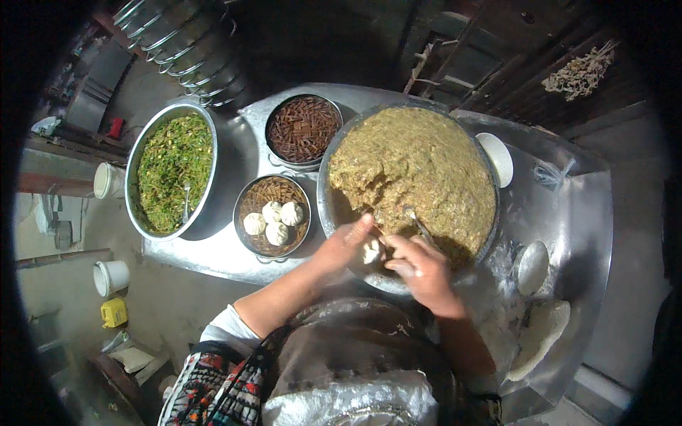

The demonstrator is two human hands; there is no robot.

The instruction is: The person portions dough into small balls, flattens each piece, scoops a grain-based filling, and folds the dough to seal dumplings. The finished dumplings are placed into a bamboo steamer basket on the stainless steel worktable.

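A large metal basin (487,213) heaped with pale yellow-brown filling (421,154) stands before me. Over its near rim, my left hand (346,239) holds a small piece of white dough (372,250), partly filled or gathered. The fingers of my right hand (421,266) meet at the dough's right side. A metal spoon (421,223) lies by my right hand, its bowl against the filling; whether that hand also touches its handle I cannot tell. Left of my left hand, several pleated buns (276,233) rest in a small round steamer tray (235,213).
An oval basin of chopped greens (176,165) with a spoon is at left. Another steamer (303,128) stands behind the buns. Stacked steamers (181,53) rise at back left. A white bowl (496,160), a dough piece (533,267) and a larger dough mass (541,338) are at right.
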